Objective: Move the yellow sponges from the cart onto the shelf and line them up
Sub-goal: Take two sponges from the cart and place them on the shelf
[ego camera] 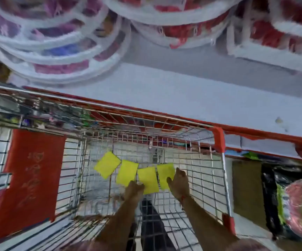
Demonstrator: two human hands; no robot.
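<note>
Several flat yellow sponges lie in a row on the wire floor of the cart [208, 180]. The far-left sponge [107, 164] is tilted; another sponge [127, 172] lies just right of it. My left hand [133, 191] reaches down with its fingers on the near edge of the third sponge [148, 179]. My right hand [178, 183] rests on the rightmost sponge [165, 173], fingers spread over its right side. Neither sponge looks lifted. The white shelf [192, 93] runs beyond the cart's far rim.
Stacks of white round trays [56, 57] with coloured contents and white boxes [277, 40] stand at the back of the shelf. A red flap [32, 178] hangs on the cart's left. Packaged goods [291, 205] sit on a lower shelf at right.
</note>
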